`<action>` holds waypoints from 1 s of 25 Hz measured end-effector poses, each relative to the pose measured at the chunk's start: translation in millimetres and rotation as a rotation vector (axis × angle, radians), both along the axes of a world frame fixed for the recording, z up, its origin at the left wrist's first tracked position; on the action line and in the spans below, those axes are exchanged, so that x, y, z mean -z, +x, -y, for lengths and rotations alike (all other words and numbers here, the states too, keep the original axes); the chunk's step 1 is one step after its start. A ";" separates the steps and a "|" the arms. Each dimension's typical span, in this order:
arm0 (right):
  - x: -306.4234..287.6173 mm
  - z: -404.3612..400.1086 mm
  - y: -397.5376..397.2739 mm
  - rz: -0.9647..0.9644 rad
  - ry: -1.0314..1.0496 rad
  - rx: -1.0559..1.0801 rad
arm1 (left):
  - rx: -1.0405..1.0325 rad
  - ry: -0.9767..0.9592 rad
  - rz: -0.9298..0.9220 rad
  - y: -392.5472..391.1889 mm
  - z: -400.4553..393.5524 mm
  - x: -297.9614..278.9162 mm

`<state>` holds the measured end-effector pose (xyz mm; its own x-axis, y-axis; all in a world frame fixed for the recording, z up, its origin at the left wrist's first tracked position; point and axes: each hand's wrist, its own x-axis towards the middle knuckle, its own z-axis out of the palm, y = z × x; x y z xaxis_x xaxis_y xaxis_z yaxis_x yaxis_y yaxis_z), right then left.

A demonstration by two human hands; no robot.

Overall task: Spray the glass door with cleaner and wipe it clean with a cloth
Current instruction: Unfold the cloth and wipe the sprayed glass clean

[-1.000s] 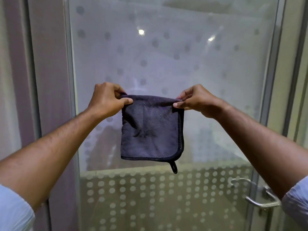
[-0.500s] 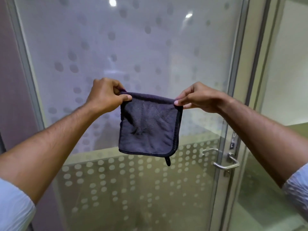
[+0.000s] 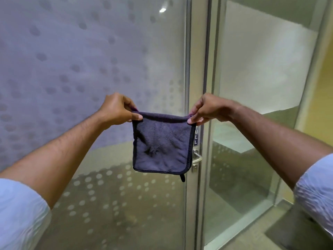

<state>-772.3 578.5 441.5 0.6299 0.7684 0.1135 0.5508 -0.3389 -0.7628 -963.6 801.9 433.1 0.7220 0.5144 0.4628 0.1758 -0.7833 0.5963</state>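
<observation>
Fingertips (image 3: 137, 116) and thumb of the left hand (image 3: 117, 109) pinch one top corner of the dark cloth (image 3: 161, 145) while the right hand (image 3: 207, 109) pinches the other, stretching it flat before the glass door (image 3: 90, 69), probably readying a wiping face.

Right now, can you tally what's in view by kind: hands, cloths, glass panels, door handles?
Hands: 2, the left hand and right hand, each pinching a top corner of the cloth
Cloths: 1, dark cloth
Glass panels: 2, dotted glass door and side panel
Door handles: 1, door handle
Total: 6
</observation>
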 end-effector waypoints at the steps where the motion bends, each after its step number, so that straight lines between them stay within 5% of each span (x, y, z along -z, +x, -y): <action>1: 3.9 19.1 9.5 -0.010 -0.007 0.021 | 0.029 -0.022 -0.015 14.4 14.9 4.5; 25: 97.2 368.6 183.4 -0.111 -0.066 0.798 | 0.820 -0.032 -0.249 393.1 289.3 110.4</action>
<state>-588.9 209.9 344.3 0.9963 0.0856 -0.0120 0.0462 -0.6445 -0.7632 -570.5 512.6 322.7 0.9500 -0.2045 0.2359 -0.3103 -0.7033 0.6396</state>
